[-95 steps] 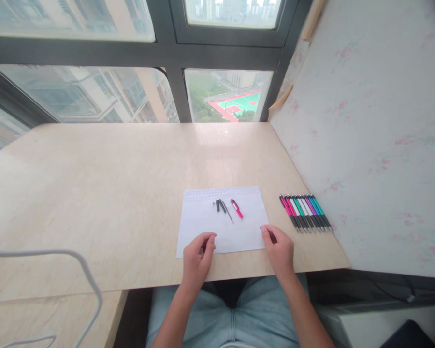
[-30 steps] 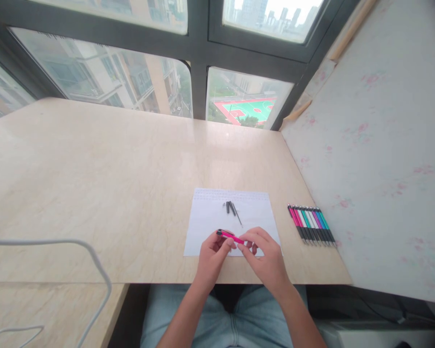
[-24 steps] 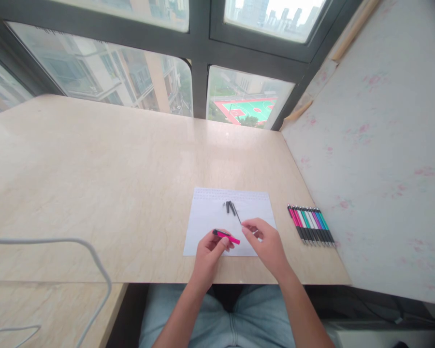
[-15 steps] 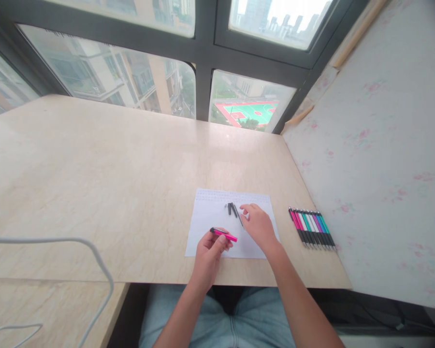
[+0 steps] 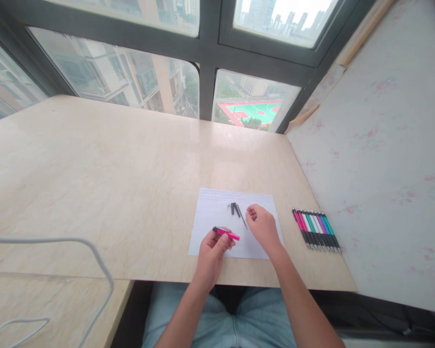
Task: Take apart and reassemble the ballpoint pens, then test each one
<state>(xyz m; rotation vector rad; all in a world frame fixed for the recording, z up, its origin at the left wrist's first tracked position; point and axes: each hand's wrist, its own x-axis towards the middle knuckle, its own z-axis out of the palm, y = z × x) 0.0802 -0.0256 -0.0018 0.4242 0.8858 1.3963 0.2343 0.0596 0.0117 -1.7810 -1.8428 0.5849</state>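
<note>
My left hand [image 5: 212,251] is closed round the bright pink barrel [image 5: 227,234] of a pen, which has a black end with a clip pointing left. The barrel lies nearly level above a white sheet of paper [image 5: 206,222]. Over the right part of the sheet, my right hand [image 5: 263,224] has loosely bent fingers, slightly apart, with nothing visible in them. Just left of its fingertips lies a thin dark refill [image 5: 242,217]. Beside that are two short black pen parts, one a tube [image 5: 232,208] and the other longer [image 5: 237,210], plus a tiny grey piece [image 5: 228,206].
A row of several pens [image 5: 316,229] in pink, white, green, purple and teal lies right of the paper, near the papered wall [image 5: 384,193]. The pale desk [image 5: 112,183] runs back to the windows. A white cable [image 5: 76,240] loops across the left side.
My right hand has drawn slightly right, away from the refill, which now shows along its full length. My left hand keeps its hold on the pink barrel. The whole view has shifted slightly.
</note>
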